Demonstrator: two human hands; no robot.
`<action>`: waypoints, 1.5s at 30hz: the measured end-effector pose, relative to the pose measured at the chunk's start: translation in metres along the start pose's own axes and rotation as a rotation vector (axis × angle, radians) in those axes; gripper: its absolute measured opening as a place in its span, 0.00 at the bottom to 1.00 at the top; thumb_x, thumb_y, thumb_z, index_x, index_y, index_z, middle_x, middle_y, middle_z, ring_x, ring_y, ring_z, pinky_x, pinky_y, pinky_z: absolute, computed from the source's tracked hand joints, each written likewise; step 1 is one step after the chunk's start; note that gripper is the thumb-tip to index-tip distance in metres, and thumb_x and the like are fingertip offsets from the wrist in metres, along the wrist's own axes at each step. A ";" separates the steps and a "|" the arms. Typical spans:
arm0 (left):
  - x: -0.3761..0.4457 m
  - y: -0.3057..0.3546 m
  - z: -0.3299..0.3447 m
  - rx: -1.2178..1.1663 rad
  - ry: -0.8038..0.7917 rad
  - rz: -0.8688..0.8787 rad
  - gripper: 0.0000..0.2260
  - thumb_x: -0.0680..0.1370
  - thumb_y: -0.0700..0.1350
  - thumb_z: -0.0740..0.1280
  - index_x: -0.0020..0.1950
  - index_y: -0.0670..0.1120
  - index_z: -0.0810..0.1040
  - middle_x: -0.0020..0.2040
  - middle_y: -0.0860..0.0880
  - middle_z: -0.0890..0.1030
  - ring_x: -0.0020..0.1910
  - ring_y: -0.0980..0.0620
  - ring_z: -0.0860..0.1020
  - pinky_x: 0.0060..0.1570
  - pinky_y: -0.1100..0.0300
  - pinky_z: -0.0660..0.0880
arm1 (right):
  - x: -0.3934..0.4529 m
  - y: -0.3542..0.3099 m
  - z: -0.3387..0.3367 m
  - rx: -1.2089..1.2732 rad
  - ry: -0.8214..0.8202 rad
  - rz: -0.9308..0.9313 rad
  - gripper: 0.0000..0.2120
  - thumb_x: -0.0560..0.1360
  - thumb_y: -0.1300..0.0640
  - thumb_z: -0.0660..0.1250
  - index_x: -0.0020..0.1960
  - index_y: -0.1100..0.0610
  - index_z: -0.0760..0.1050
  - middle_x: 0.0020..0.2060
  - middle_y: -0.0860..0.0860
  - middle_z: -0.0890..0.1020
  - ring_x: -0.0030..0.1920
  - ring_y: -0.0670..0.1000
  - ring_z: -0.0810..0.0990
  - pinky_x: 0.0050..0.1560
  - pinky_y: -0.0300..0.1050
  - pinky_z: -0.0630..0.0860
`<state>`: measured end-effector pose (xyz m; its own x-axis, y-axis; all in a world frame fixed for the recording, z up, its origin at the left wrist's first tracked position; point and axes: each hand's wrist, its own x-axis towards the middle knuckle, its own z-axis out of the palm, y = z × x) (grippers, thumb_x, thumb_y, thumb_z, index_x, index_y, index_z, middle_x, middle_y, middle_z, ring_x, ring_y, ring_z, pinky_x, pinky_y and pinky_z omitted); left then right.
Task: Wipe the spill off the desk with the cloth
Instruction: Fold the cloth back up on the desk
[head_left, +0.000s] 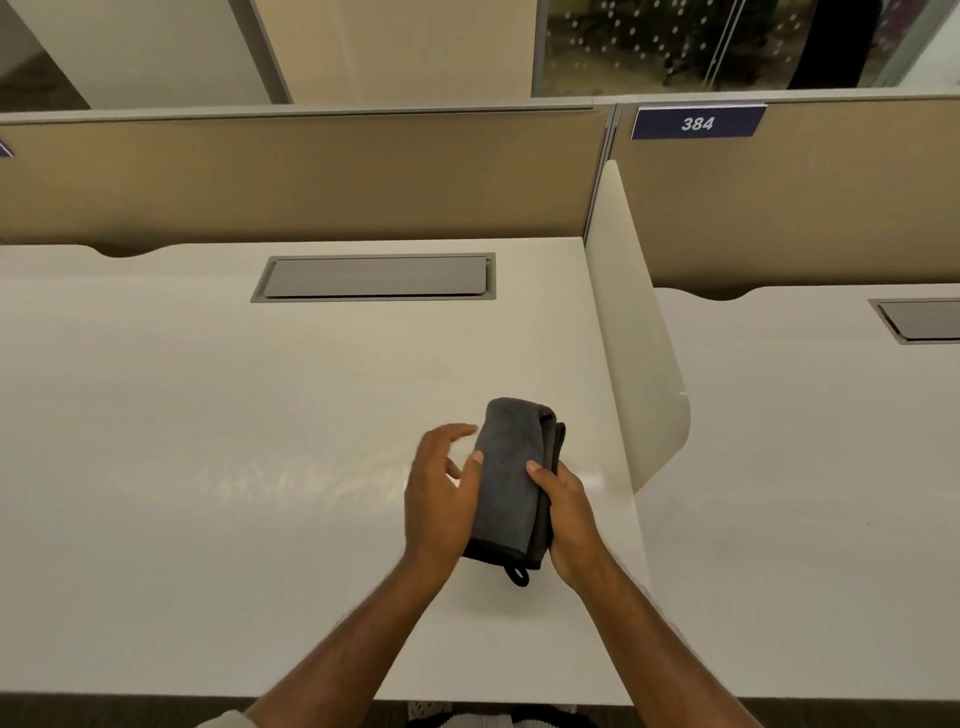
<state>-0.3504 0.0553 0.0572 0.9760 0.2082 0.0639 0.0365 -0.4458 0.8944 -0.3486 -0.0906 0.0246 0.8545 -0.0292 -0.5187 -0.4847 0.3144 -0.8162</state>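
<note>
A folded dark grey cloth (511, 478) with a small black loop at its near corner is held above the white desk (208, 415). My right hand (569, 519) grips the cloth's right edge, thumb on top. My left hand (441, 493) rests against the cloth's left side, its thumb touching the fabric and its fingers spread and blurred. A faint wet, streaky patch (291, 475) glistens on the desk to the left of my hands.
A grey cable hatch (376, 278) is set into the desk's far side. A white curved divider (631, 332) stands right of my hands, with a second desk (805, 467) beyond it. Tan partition panels (311, 176) run along the back, one labelled 384.
</note>
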 end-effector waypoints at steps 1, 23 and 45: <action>0.005 0.000 -0.003 -0.020 0.001 -0.096 0.15 0.80 0.49 0.68 0.66 0.56 0.74 0.62 0.63 0.76 0.46 0.58 0.77 0.46 0.64 0.76 | 0.000 -0.001 0.000 0.014 -0.022 -0.004 0.17 0.78 0.51 0.70 0.65 0.55 0.77 0.55 0.55 0.87 0.53 0.57 0.87 0.48 0.50 0.84; 0.042 -0.001 -0.009 -0.518 -0.071 -0.580 0.09 0.75 0.57 0.74 0.47 0.53 0.85 0.41 0.53 0.88 0.38 0.56 0.86 0.33 0.64 0.79 | -0.008 0.011 -0.004 -0.387 -0.387 -0.093 0.37 0.69 0.47 0.80 0.71 0.35 0.65 0.65 0.41 0.80 0.65 0.47 0.81 0.62 0.51 0.82; 0.000 -0.030 -0.010 -0.308 -0.189 -0.255 0.07 0.78 0.52 0.70 0.55 0.61 0.76 0.48 0.62 0.85 0.48 0.63 0.83 0.39 0.66 0.80 | 0.014 -0.018 0.005 -0.296 -0.264 -0.151 0.34 0.70 0.41 0.76 0.73 0.41 0.67 0.66 0.49 0.79 0.63 0.51 0.82 0.59 0.55 0.83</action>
<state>-0.3538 0.0769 0.0349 0.9673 0.1020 -0.2321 0.2432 -0.1146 0.9632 -0.3270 -0.0916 0.0332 0.9198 0.2021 -0.3363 -0.3504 0.0378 -0.9358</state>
